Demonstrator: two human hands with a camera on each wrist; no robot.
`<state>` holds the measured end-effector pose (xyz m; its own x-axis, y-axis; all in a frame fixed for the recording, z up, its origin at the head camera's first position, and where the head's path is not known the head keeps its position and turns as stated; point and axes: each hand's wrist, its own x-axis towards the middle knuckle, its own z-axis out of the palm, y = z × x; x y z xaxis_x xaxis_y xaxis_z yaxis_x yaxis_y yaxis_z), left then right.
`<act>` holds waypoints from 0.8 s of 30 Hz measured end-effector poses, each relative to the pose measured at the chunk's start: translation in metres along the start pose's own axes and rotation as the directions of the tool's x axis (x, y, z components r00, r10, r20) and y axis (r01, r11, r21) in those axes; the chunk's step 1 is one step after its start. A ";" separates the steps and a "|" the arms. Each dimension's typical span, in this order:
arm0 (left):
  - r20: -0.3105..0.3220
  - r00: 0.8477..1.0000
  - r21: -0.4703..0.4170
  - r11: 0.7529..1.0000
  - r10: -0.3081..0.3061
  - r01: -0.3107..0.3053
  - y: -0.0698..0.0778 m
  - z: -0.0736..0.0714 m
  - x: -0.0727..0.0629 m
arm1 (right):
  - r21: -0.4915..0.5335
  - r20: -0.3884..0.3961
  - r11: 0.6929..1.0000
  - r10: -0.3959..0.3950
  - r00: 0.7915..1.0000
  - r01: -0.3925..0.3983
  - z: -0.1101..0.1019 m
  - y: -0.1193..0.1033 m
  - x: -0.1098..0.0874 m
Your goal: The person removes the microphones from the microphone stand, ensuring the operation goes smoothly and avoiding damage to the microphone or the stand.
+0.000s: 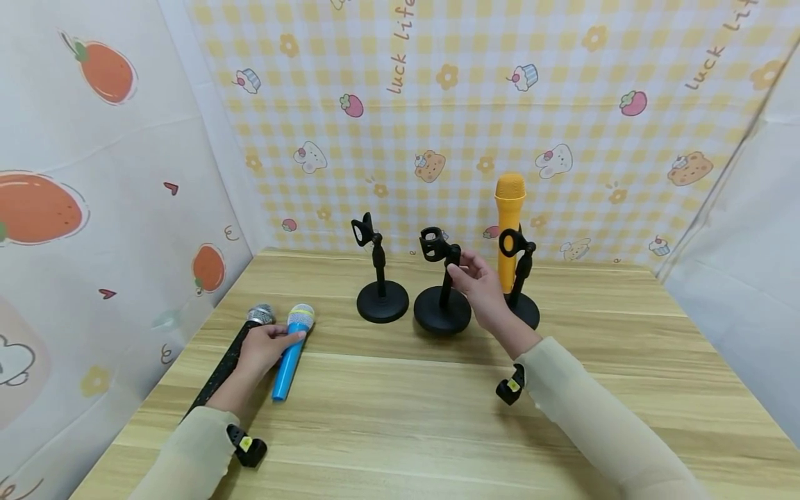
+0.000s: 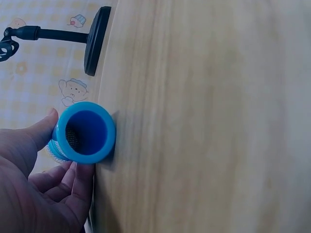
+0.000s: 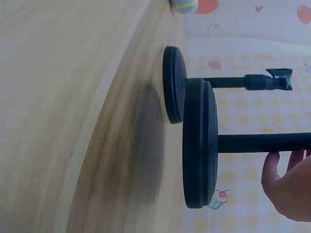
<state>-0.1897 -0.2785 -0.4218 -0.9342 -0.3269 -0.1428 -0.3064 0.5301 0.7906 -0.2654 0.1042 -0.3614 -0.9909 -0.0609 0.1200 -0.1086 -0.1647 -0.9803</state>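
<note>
My left hand [image 1: 257, 353] holds a blue microphone [image 1: 289, 364] between thumb and fingers, its silver mesh head with a yellow band pointing away from me. The left wrist view shows the hollow lower end of the blue handle [image 2: 87, 158] close to the tabletop. Beside that hand lies a black microphone [image 1: 219, 375] with a silver head, partly hidden by the hand and wrist. With my right hand [image 1: 484, 290] I grip the pole of the middle black microphone stand [image 1: 442, 316]. In the right wrist view its round base [image 3: 200, 145] hovers over the wood, a shadow beneath.
Another black stand [image 1: 382, 303] stands to the left of the held one. To the right is a third stand [image 1: 526, 314], with a yellow microphone [image 1: 510, 208] upright behind it. Patterned cloth [image 1: 450, 139] backs the wooden table [image 1: 400, 423].
</note>
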 end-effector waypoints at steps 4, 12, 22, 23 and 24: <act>-0.004 1.000 0.005 1.000 -0.005 0.005 -0.001 0.001 0.000 | -0.007 -0.020 1.000 0.011 1.000 -0.012 0.000 0.004 0.007; -0.015 1.000 0.010 1.000 -0.001 0.001 -0.002 0.001 0.001 | 0.014 -0.052 0.999 0.042 0.998 -0.041 -0.002 0.011 0.021; -0.012 1.000 0.011 1.000 0.006 -0.006 -0.001 0.000 0.001 | 0.019 -0.096 0.999 0.051 0.994 -0.050 -0.003 0.019 0.036; -0.012 1.000 0.011 1.000 0.007 -0.007 -0.001 0.001 0.001 | 0.021 -0.101 0.999 0.051 0.994 -0.049 -0.003 0.020 0.037; -0.012 1.000 0.011 1.000 0.006 -0.006 -0.001 0.001 0.001 | 0.025 -0.104 0.999 0.049 0.993 -0.047 -0.003 0.022 0.038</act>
<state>-0.1900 -0.2789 -0.4235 -0.9337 -0.3333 -0.1305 -0.3027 0.5404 0.7851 -0.3060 0.1010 -0.3785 -0.9980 0.0334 0.0544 -0.0597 -0.1859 -0.9807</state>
